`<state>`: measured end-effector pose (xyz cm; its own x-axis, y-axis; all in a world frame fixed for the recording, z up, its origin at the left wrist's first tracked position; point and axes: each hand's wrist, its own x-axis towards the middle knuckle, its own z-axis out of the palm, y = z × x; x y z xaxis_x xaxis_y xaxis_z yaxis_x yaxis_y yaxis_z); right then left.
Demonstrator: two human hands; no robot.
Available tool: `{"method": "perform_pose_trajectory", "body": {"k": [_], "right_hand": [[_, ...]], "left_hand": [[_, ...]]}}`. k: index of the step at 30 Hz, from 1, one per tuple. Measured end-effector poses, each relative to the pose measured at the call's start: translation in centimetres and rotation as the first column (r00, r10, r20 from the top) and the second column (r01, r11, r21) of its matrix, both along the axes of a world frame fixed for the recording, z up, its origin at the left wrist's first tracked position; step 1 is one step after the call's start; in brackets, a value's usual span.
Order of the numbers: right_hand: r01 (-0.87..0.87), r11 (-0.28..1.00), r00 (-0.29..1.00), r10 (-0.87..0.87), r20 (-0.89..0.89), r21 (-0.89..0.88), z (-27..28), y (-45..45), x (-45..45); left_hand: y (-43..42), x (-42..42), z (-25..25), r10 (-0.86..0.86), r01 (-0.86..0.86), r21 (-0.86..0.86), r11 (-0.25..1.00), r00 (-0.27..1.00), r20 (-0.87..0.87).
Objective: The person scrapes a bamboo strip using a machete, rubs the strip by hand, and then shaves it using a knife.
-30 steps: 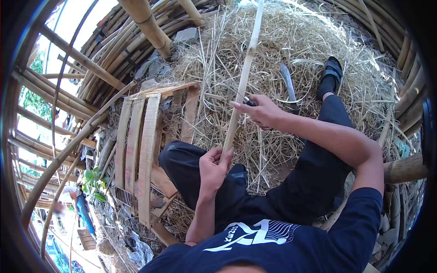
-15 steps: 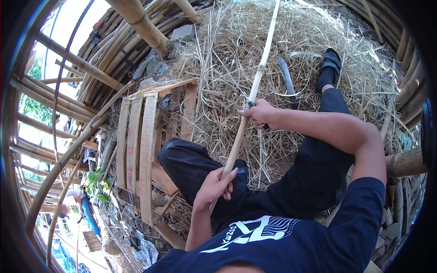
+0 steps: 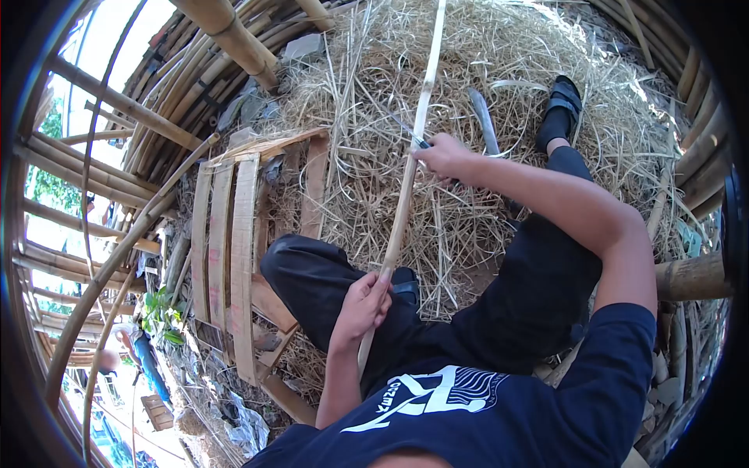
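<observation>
A long pale bamboo strip (image 3: 404,199) runs from beside my lap away from me to the far edge of the view. My left hand (image 3: 364,309) is closed around its near part, above my bent leg. Farther along, my right hand (image 3: 448,157) grips the dark handle of a knife (image 3: 424,144). The knife's thin blade crosses the strip and points away to the left; part of the handle is hidden in my fist. A wider curved blade (image 3: 484,121) lies on the shavings just beyond my right hand.
Bamboo shavings (image 3: 374,179) cover the ground around my feet. To my left stands a slatted wooden crate (image 3: 243,257). Bamboo poles (image 3: 234,35) form a frame at the upper left, and a thick pole (image 3: 690,279) juts in at right. Another person (image 3: 148,360) is outside, lower left.
My right hand with the knife has moved away from me along the strip. The strip's far end has swung slightly left. My left thumb now lies closer along the strip.
</observation>
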<state>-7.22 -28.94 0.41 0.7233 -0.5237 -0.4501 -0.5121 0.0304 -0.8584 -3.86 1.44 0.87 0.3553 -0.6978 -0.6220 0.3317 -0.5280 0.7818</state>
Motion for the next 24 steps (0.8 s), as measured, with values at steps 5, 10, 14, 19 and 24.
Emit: {"method": "perform_pose_trajectory", "body": {"k": [5,10,14,19,24], "right_hand": [[-0.299,0.876,0.947,0.223,-0.231,-0.378,-1.3,-2.3,-1.7],[-0.55,0.637,0.834,0.45,-0.318,-0.54,-0.2,-0.3,-4.4],[-0.647,0.569,0.757,0.561,-0.335,-0.508,0.8,2.4,-5.7],[-0.731,0.434,0.642,0.698,-0.317,-0.526,-0.3,5.7,-6.5],[-0.691,0.438,0.663,0.701,-0.263,-0.575,-1.5,6.1,-6.4]], "left_hand": [[-1.5,-0.1,-2.5,0.022,-0.02,-0.014,1.0,0.989,0.144],[-2.5,1.0,-2.5,0.082,-0.08,-0.032,0.996,0.995,0.064],[-2.7,1.3,-2.2,0.065,-0.064,-0.03,0.998,0.997,0.031],[-2.7,1.3,-2.5,0.096,-0.096,-0.065,0.993,0.995,-0.015],[-2.4,1.1,-2.4,0.103,-0.102,-0.07,0.992,0.995,0.011]]}}
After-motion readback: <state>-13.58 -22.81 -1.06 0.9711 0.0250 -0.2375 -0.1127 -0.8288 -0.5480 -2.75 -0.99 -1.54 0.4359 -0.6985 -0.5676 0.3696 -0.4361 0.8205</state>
